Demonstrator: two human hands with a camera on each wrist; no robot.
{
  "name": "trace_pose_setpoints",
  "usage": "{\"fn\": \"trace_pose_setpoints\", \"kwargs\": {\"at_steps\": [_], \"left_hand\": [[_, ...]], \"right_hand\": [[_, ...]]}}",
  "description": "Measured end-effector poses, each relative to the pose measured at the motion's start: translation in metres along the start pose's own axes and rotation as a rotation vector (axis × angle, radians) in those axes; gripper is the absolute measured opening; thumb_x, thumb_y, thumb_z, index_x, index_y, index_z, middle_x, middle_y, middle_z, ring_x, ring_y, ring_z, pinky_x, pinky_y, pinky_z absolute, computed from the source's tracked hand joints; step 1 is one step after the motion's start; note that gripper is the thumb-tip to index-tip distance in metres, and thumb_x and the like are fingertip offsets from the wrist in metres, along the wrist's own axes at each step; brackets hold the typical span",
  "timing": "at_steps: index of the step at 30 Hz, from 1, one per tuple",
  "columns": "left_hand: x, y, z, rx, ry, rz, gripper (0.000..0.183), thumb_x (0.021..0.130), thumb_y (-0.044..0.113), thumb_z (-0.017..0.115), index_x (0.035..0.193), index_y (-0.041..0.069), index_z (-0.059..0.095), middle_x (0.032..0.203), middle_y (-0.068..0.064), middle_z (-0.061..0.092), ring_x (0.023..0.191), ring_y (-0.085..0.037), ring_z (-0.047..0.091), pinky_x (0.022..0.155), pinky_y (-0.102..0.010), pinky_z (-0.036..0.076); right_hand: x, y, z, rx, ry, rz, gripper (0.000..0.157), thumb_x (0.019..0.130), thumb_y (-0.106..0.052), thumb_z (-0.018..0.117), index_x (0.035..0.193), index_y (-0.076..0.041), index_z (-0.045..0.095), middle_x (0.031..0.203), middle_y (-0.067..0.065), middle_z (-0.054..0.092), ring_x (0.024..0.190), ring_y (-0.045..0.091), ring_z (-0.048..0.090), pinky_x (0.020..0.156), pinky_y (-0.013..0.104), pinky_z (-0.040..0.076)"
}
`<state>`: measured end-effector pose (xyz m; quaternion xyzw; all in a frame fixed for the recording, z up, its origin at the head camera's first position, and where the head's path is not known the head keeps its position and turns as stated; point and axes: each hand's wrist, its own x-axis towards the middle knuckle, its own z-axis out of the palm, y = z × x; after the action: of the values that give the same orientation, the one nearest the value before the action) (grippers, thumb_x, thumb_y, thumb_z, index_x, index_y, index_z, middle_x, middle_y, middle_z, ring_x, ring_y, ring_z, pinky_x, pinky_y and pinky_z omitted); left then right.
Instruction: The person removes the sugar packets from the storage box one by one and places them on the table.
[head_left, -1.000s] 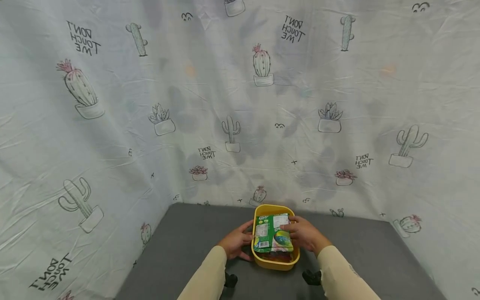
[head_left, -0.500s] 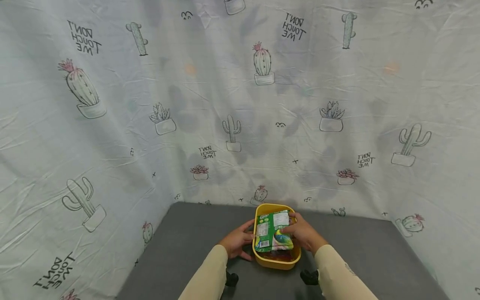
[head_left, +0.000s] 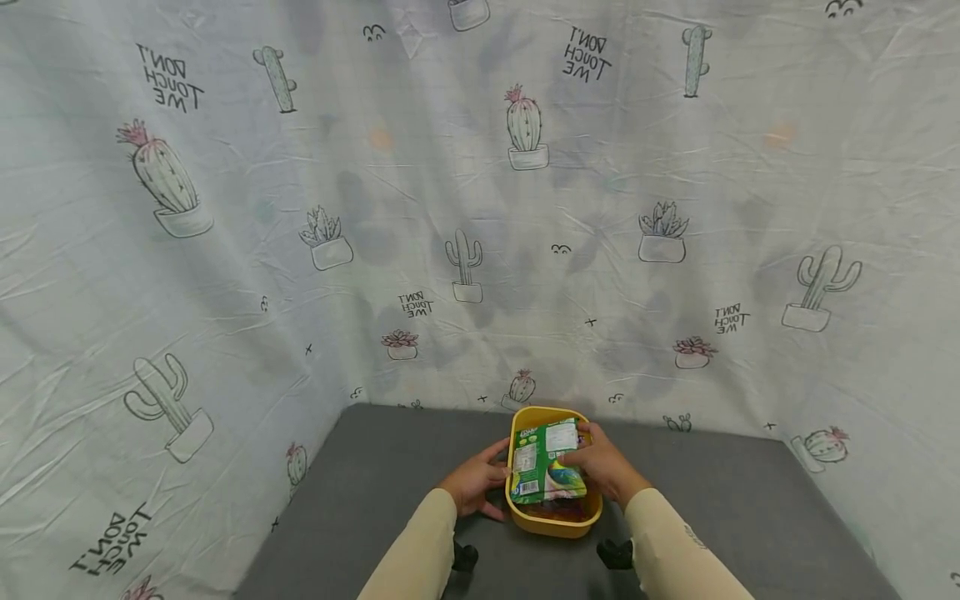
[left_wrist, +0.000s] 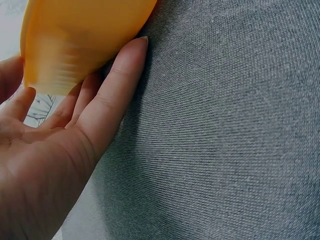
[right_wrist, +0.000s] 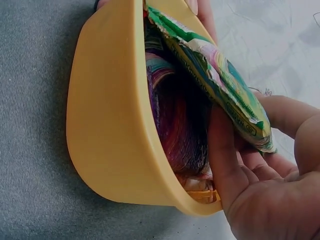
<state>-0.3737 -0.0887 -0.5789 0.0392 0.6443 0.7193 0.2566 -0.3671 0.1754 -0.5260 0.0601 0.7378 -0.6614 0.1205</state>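
A yellow plastic bin [head_left: 551, 527] stands on the grey cloth surface. My left hand [head_left: 472, 483] steadies its left side; in the left wrist view straight fingers [left_wrist: 107, 92] lie along the outer wall, and one fingertip meets the rim. A soft green printed packet [head_left: 543, 462] slants over the bin's opening. My right hand [head_left: 609, 467] pinches the packet's right edge, thumb on top and fingers beneath. Under it, in the right wrist view, lies a purple and red, fibrous-looking bundle [right_wrist: 180, 125], with clear wrapping and something orange [right_wrist: 200, 194] beside it; the packet hides part of these.
A pale curtain [head_left: 480, 167] printed with cacti hangs behind and on both sides of the grey surface [head_left: 390, 467]. Beside the sleeves are small black pieces [head_left: 617, 553] near each wrist.
The packet has shifted slightly toward the back and tilted in the bin. My right hand's fingers have moved under its right edge. The left hand and bin stay nearly in place.
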Motion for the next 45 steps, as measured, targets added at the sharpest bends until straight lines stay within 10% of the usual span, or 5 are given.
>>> {"fn": "trace_pose_setpoints", "kwargs": {"at_steps": [45], "left_hand": [[0.003,0.001,-0.001,-0.012,0.002,-0.020,0.071,0.111,0.008,0.058,0.175,0.021,0.030,0.168,-0.028,0.037,0.148,-0.052,0.042,0.076,-0.074,0.058]], "right_hand": [[-0.010,-0.011,-0.036,0.104,0.095,-0.095,0.071,0.103,0.001,0.070,0.163,-0.001,0.033,0.138,0.026,0.058,0.101,0.032,0.070,0.076,0.046,0.062]]}}
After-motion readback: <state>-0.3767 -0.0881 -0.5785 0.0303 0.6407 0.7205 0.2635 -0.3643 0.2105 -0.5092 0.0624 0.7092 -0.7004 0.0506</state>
